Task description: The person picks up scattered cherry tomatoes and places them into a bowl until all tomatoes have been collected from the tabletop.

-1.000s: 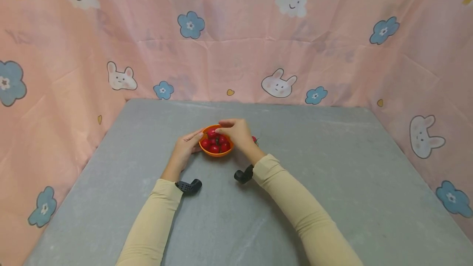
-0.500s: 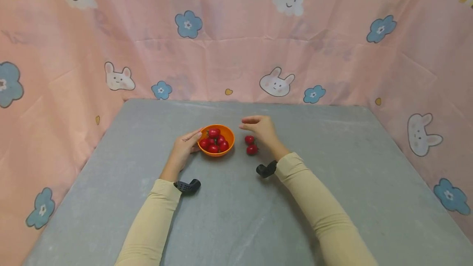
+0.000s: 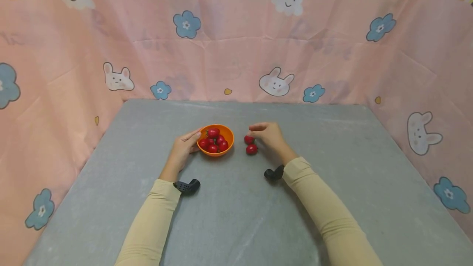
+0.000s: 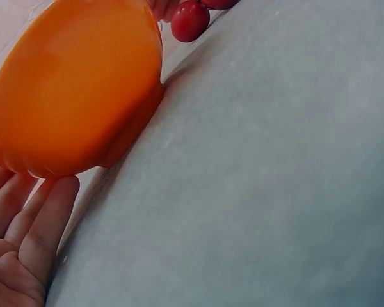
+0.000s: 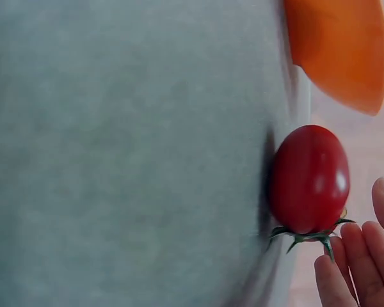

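Observation:
An orange bowl (image 3: 228,134) stands on the table with several red cherry tomatoes (image 3: 213,133) inside. My left hand (image 3: 182,147) holds it from the left, thumb at the rim, and in the left wrist view its fingers (image 4: 45,233) touch the outer wall. To the right of the bowl lie two more cherry tomatoes, a nearer one (image 3: 251,149) and a farther one (image 3: 249,139). My right hand (image 3: 271,135) hovers at the farther one, fingers apart and loosely bent. In the right wrist view, the nearer tomato (image 5: 310,182) with its green calyx partly hides the fingertips.
The grey table (image 3: 229,216) extends on all sides of the bowl. A pink printed curtain (image 3: 229,52) hangs behind it and along both sides. Each wrist carries a black camera mount, the left one (image 3: 188,186) and the right one (image 3: 274,173).
My right hand has left the bowl, where it was over the tomatoes, and moved right and down to the two loose ones. The left hand stays at the bowl.

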The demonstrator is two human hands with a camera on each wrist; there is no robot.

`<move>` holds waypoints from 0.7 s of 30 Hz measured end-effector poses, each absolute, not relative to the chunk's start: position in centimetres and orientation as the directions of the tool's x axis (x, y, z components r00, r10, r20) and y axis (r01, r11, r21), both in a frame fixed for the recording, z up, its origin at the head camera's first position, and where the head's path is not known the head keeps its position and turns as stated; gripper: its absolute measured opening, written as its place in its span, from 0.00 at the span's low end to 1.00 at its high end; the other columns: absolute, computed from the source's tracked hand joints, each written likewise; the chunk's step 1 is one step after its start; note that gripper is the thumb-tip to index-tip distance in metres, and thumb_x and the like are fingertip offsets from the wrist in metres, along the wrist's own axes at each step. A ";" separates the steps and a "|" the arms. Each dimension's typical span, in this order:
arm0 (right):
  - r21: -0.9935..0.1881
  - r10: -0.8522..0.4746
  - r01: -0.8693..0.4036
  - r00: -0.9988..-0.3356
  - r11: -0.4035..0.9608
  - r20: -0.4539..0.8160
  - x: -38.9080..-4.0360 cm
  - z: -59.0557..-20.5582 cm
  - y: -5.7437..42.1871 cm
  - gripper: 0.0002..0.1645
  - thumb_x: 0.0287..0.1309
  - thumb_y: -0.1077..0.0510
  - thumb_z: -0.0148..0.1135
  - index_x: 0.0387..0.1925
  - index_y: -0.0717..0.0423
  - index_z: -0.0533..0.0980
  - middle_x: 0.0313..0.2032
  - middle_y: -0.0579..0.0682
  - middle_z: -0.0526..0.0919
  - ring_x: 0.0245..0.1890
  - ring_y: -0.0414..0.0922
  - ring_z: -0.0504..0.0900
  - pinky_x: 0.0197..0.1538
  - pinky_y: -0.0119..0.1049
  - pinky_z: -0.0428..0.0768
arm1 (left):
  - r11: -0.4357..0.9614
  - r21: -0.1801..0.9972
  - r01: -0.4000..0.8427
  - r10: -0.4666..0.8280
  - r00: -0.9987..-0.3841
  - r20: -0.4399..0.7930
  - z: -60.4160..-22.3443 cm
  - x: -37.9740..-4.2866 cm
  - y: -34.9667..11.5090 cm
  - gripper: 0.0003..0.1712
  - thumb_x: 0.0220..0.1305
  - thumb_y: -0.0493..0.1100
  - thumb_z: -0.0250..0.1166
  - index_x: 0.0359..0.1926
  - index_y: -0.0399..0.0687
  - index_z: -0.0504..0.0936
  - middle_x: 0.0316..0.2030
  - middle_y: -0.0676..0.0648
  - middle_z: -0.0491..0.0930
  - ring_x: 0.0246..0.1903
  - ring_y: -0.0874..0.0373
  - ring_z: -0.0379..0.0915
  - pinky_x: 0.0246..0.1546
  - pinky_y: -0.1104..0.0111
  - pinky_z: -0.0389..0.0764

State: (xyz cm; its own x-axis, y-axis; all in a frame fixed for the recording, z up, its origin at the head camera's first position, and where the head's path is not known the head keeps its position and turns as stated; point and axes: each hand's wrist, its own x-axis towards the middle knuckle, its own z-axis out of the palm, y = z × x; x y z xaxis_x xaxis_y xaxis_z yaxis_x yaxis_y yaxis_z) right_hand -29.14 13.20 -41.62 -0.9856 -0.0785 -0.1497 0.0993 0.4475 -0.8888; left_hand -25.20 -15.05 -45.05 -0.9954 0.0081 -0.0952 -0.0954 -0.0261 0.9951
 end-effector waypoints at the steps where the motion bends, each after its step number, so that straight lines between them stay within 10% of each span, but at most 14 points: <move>1: -0.884 -0.079 0.105 -0.984 0.455 -0.157 -29.1 -41.7 13.3 0.20 0.48 0.54 0.70 0.44 0.56 0.81 0.45 0.53 0.84 0.50 0.47 0.76 0.57 0.41 0.73 | -0.028 0.995 -0.097 0.012 -0.995 -0.096 -45.0 -25.2 -15.0 0.26 0.64 0.49 0.59 0.60 0.44 0.73 0.60 0.43 0.71 0.40 0.70 0.76 0.38 0.74 0.81; 21: -0.820 -0.070 0.128 -0.977 0.558 -0.199 -28.9 -42.5 13.1 0.24 0.42 0.54 0.75 0.45 0.55 0.82 0.47 0.54 0.83 0.51 0.48 0.74 0.54 0.40 0.73 | -0.044 0.996 -0.072 0.011 -0.997 -0.071 -45.8 -25.6 -15.2 0.26 0.63 0.51 0.60 0.59 0.44 0.74 0.59 0.44 0.73 0.44 0.67 0.76 0.39 0.72 0.81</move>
